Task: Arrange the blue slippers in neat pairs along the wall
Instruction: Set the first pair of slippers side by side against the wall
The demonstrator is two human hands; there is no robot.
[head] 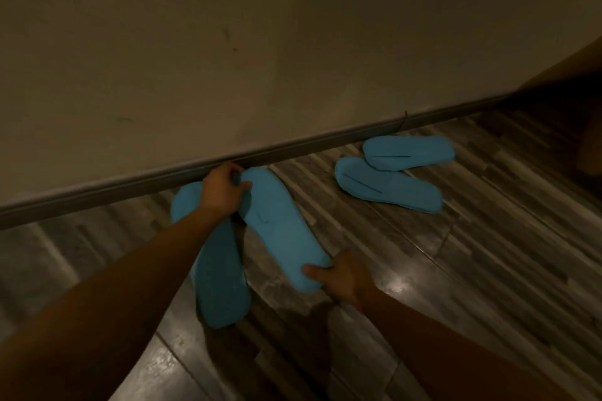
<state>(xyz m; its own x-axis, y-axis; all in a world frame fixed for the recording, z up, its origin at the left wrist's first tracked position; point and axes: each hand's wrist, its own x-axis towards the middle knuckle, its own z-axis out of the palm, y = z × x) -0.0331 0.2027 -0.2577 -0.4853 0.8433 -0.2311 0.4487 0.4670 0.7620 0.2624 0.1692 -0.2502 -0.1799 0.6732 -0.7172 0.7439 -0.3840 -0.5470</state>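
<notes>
1. While the left hand (223, 187) pinches the far toe end of a blue slipper (280, 228) by the skirting board (130, 187), the right hand (338, 273) grips its near heel end, thumb on top.
2. That slipper lies slanted across a second slipper (218, 277), which rests on the floor (456, 254) under the left forearm.
3. Two more slippers (391, 192) lie overlapped to the right, near the wall (228, 42), not yet squared.
4. They look thin, light and floppy, so I judge that holding both ends keeps one flat; a single-end pinch would probably let it droop.
5. Smooth floor boards should let them slide easily.
</notes>
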